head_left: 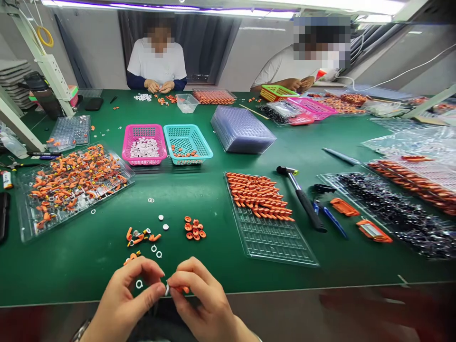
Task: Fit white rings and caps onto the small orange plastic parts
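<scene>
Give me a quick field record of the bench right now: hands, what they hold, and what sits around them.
left hand: pinching a small white ring at the fingertips
right hand: pinching a small orange part, meeting the left hand
loose near hands: white rings, orange discs, orange clips
left tray: heaped orange parts
centre tray: orange pieces in rows at its far end
baskets: pink basket, teal basket
tools: hammer
others: two people seated across the table
</scene>
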A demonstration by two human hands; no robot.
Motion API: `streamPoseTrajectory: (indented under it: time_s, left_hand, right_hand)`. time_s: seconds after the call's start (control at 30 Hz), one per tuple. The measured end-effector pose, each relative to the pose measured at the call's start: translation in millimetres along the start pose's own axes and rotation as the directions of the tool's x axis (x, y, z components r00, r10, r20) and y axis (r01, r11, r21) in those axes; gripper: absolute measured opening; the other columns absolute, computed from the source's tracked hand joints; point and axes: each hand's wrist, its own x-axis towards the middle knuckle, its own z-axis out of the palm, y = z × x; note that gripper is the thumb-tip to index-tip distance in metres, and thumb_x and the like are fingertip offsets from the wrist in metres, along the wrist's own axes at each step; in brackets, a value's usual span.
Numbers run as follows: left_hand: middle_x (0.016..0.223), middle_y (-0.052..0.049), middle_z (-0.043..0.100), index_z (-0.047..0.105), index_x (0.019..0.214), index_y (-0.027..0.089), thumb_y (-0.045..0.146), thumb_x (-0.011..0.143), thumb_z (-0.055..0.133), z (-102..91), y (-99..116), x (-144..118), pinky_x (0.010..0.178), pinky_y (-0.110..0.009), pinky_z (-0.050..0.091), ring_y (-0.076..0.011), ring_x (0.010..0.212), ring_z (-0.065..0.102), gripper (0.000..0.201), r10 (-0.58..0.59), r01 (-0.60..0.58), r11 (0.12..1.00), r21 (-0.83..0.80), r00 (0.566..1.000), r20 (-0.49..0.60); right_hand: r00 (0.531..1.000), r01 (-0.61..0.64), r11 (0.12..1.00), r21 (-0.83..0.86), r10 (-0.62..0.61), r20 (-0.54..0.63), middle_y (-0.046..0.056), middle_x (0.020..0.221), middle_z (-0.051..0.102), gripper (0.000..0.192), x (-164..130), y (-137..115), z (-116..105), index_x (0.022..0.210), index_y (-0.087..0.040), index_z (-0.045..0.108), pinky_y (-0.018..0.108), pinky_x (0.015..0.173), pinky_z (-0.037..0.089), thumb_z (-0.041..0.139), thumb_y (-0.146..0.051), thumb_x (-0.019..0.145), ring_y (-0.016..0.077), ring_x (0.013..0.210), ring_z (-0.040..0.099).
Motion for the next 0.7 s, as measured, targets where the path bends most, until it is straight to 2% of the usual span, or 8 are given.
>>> streamPoseTrajectory:
  time_s: [0.07,0.13,0.37,0.5,0.6,0.7]
  left_hand:
    - [0.072,0.000,0.064,0.066,0.074,0.021,0.035,0.085,0.068,-4.0,2,3,0.066,-0.024,0.048,-0.0161,0.070,0.059,0.018,-0.038,0.040,0.999,-0.016,0.996,0.086]
    - [0.072,0.000,0.061,0.067,0.071,0.021,0.040,0.084,0.069,-6.4,3,4,0.069,-0.026,0.046,-0.0168,0.071,0.056,0.024,-0.032,0.033,0.999,-0.009,0.992,0.121]
    - [0.078,0.000,0.055,0.067,0.072,0.023,0.046,0.085,0.068,-8.9,5,0,0.075,-0.028,0.046,-0.0175,0.076,0.056,0.027,0.008,-0.008,1.000,-0.001,0.974,0.225]
    - [0.082,-0.001,0.054,0.064,0.075,0.023,0.040,0.090,0.063,-10.3,7,-3,0.075,-0.026,0.047,-0.0169,0.077,0.055,0.023,0.070,-0.086,0.995,0.047,0.961,0.266]
    - [0.084,-0.002,0.053,0.064,0.078,0.024,0.031,0.095,0.056,-9.5,7,-7,0.074,-0.025,0.048,-0.0165,0.077,0.054,0.020,0.155,-0.190,0.976,0.110,0.950,0.271]
    - [0.086,-0.003,0.052,0.066,0.081,0.024,0.025,0.098,0.045,-4.5,5,-13,0.071,-0.026,0.049,-0.0171,0.076,0.053,0.027,0.269,-0.311,0.929,0.199,0.940,0.212]
  right_hand:
    - [1.000,0.018,1.000,0.026,-0.018,0.012,0.003,0.080,0.059,0.021,-3,0,-2,0.098,-0.022,0.061,0.025,0.061,0.052,0.057,-0.005,0.086,0.0160,0.070,0.059]
    - [0.999,0.025,0.999,0.043,-0.026,0.029,0.003,0.080,0.060,0.021,-5,1,-3,0.098,-0.022,0.060,0.025,0.061,0.051,0.058,-0.005,0.086,0.0163,0.071,0.058]
    - [0.989,0.064,0.995,0.071,-0.073,0.129,0.002,0.076,0.060,0.017,-3,-3,-10,0.092,-0.023,0.058,0.027,0.060,0.048,0.058,-0.007,0.087,0.0154,0.067,0.054]
    - [0.979,0.088,0.994,0.071,-0.100,0.178,0.002,0.073,0.060,0.014,1,-6,-15,0.090,-0.023,0.058,0.027,0.060,0.049,0.058,-0.009,0.088,0.0157,0.066,0.054]
    - [0.975,0.096,0.993,0.064,-0.107,0.193,0.002,0.072,0.058,0.015,1,-7,-16,0.089,-0.024,0.059,0.028,0.058,0.049,0.057,-0.008,0.088,0.0158,0.064,0.054]
    - [0.977,0.098,0.993,0.064,-0.108,0.184,0.001,0.071,0.057,0.017,1,-8,-18,0.089,-0.024,0.059,0.027,0.056,0.048,0.056,-0.007,0.087,0.0159,0.064,0.053]
